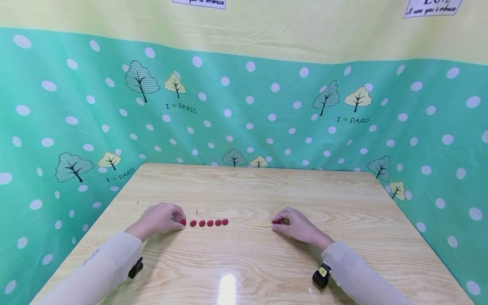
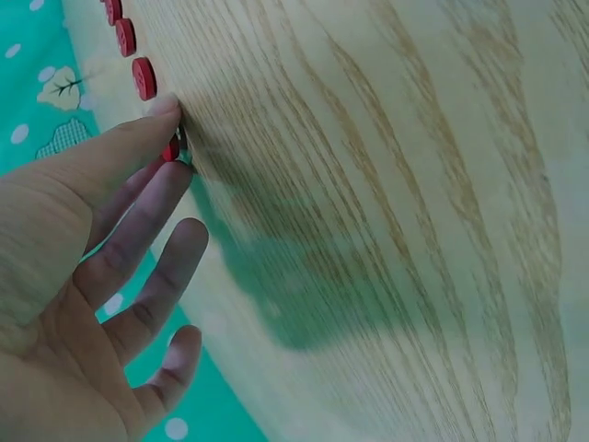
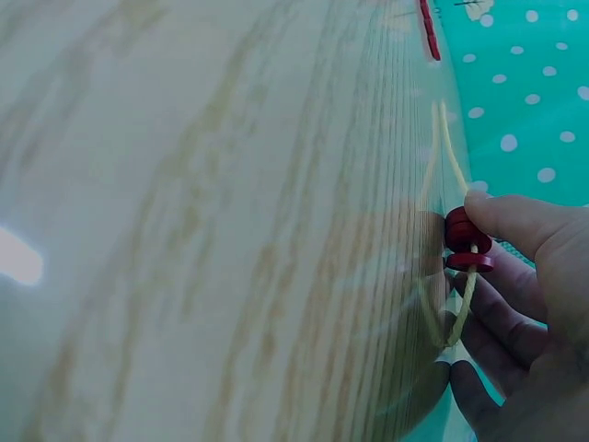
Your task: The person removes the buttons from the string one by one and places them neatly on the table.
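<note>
My left hand [image 1: 162, 218] pinches a red button [image 1: 183, 222] between thumb and forefinger at the left end of a row of red buttons [image 1: 210, 223]. In the left wrist view that button [image 2: 171, 147] shows between the fingertips of the hand [image 2: 101, 239], its other fingers spread loosely. To the right of the row, my right hand [image 1: 295, 224] holds several red buttons threaded on a yellow string [image 1: 259, 225]. The right wrist view shows these stacked buttons [image 3: 467, 230] by the thumb and fingers of the hand [image 3: 525, 304], with the string [image 3: 452, 152] running out both sides.
The wooden table [image 1: 244, 186] stands against a green and yellow curtain [image 1: 244, 101] with dots and trees. A small dark mark [image 1: 196, 212] lies behind the row. A bright light reflection [image 1: 227, 288] shows near the front. Both wrists wear black cameras.
</note>
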`<action>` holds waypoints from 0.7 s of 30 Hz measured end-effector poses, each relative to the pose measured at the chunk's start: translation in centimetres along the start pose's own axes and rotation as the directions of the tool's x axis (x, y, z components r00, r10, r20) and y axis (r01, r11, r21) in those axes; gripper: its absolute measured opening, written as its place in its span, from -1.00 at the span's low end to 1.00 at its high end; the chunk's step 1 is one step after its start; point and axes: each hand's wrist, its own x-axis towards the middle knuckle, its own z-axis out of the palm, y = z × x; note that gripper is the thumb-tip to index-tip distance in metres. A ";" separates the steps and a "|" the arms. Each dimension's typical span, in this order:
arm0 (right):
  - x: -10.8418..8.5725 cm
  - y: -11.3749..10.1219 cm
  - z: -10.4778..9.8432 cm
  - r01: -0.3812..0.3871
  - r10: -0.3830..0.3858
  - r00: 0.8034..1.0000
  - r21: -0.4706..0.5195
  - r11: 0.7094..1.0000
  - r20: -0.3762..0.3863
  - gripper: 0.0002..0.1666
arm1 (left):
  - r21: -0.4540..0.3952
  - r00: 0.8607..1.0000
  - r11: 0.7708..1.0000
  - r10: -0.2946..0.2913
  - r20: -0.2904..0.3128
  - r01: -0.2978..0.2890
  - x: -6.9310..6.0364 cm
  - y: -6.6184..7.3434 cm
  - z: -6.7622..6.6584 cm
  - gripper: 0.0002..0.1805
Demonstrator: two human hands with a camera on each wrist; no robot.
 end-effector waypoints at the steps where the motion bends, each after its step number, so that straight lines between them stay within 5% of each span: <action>1: 0.0 0.0 0.0 0.002 -0.002 1.000 0.001 1.000 0.001 -0.80 | 0.000 1.000 1.000 0.002 -0.001 -0.002 0.0 -0.1 0.0 -0.80; 21: 0.0 0.2 0.0 0.003 -0.003 1.000 -0.008 1.000 0.000 -0.76 | 0.020 0.999 1.000 0.022 -0.026 -0.021 0.6 0.2 0.1 -0.71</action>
